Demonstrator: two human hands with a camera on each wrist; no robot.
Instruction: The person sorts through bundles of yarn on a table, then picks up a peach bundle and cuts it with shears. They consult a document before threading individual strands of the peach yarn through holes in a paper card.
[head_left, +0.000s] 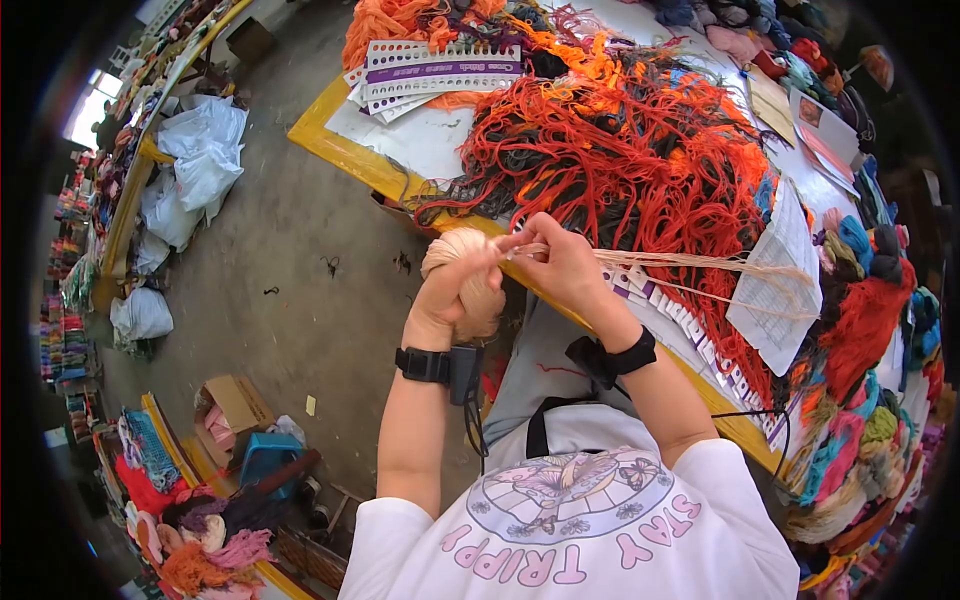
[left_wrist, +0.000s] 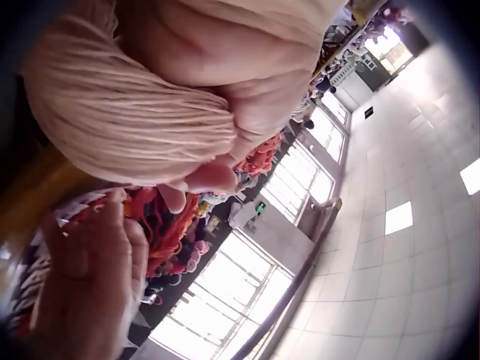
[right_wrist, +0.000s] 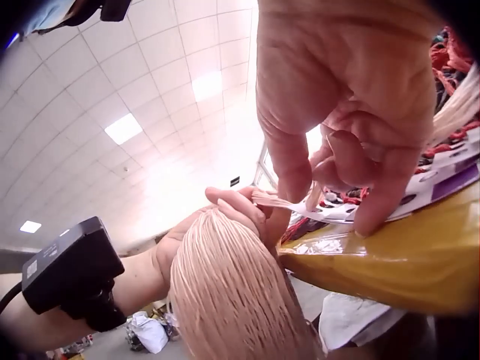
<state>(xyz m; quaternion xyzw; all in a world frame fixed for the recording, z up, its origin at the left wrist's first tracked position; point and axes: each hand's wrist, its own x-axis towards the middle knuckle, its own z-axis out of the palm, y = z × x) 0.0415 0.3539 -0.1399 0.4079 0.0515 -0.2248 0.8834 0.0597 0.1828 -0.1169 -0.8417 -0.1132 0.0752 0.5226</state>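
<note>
two hands, the left hand [head_left: 450,290] and the right hand [head_left: 562,262]. one ball of beige yarn [head_left: 478,300] and one bundle of beige strands [head_left: 700,263] running off it. two black wrist bands [head_left: 425,365], one on each arm. one yellow-edged table [head_left: 330,140]. one big heap of orange-red yarn [head_left: 620,150]. two cardboard boxes [head_left: 232,405] on the floor. roughly four white bags [head_left: 205,145]. one blue crate [head_left: 265,455]. the fanned punched cards [head_left: 440,70] overlap too much to count.

Matt beige yarn bundle [head_left: 462,275] — fibrous strands; glossy yellow table edge [right_wrist: 390,262]
</note>
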